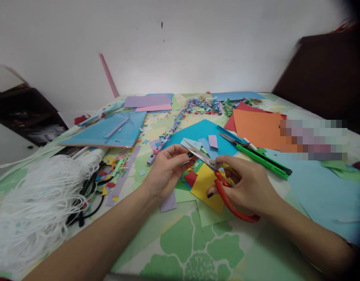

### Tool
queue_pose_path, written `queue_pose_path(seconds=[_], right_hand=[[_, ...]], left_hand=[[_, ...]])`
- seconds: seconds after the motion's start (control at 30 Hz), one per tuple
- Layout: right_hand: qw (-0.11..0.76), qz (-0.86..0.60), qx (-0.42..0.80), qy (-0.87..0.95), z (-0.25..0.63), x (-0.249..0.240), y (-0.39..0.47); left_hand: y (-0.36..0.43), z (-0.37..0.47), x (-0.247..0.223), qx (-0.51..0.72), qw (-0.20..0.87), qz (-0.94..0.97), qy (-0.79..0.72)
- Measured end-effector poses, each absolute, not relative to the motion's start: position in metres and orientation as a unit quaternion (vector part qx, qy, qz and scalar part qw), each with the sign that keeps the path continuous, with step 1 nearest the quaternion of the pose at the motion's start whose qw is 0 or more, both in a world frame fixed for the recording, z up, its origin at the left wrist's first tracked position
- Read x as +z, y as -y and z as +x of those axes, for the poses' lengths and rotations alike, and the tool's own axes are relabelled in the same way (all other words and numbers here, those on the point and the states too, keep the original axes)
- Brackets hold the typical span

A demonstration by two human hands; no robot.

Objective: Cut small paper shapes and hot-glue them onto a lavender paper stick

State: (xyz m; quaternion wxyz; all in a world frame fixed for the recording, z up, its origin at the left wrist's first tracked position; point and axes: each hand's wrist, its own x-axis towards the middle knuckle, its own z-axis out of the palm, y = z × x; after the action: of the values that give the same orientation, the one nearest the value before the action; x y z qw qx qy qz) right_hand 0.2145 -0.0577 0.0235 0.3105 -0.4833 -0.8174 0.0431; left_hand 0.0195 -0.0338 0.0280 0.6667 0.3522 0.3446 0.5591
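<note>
My right hand [244,181] is closed around the red handles of a pair of scissors [226,191], whose metal blades point up and left. Pinched in my left hand [171,168] is a small light-blue piece of paper [194,145], partly hidden by the blades crossing in front of it. The blades lie at the paper, close to my left fingertips; whether they are cutting I cannot tell. Below my hands lie a yellow paper [207,185] and a red scrap [190,179]. A bright blue sheet [204,130] spreads behind them.
To the right lie a green box cutter [263,160] and orange paper [256,127]. White string [42,207] is heaped at the left, near a blue folder [109,128]. Curled paper garlands [201,103] rest at the back before the wall. Small paper scraps are scattered about.
</note>
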Motion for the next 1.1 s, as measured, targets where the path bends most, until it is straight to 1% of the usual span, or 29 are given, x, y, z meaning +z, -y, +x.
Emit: queue_pose_path(seconds=[0.37,0.57,0.63,0.93,1.03,1.1], right_hand=[[0.296,-0.49,0.035,0.819,0.2149,0.0236,0.0572],[0.314,-0.505,0.027,0.804,0.2161,0.0261,0.0562],[0.326,-0.513,0.029,0.794,0.2164,0.0268,0.0559],[0.307,-0.52,0.054,0.795,0.2162,0.0264,0.0554],[0.308,-0.524,0.056,0.792,0.216,0.0262,0.0553],[0.306,-0.524,0.061,0.792,0.2158,0.0259,0.0552]], left_hand=[[0.0316,0.0176,0.0253,0.554,0.666,0.354,-0.352],[0.0302,0.0156,0.0261,0.562,0.602,0.385,-0.417],[0.0297,0.0148,0.0266,0.555,0.601,0.388,-0.425],[0.031,0.0123,0.0313,0.554,0.654,0.358,-0.37],[0.0301,0.0115,0.0306,0.573,0.639,0.369,-0.356],[0.0287,0.0118,0.0286,0.583,0.607,0.395,-0.368]])
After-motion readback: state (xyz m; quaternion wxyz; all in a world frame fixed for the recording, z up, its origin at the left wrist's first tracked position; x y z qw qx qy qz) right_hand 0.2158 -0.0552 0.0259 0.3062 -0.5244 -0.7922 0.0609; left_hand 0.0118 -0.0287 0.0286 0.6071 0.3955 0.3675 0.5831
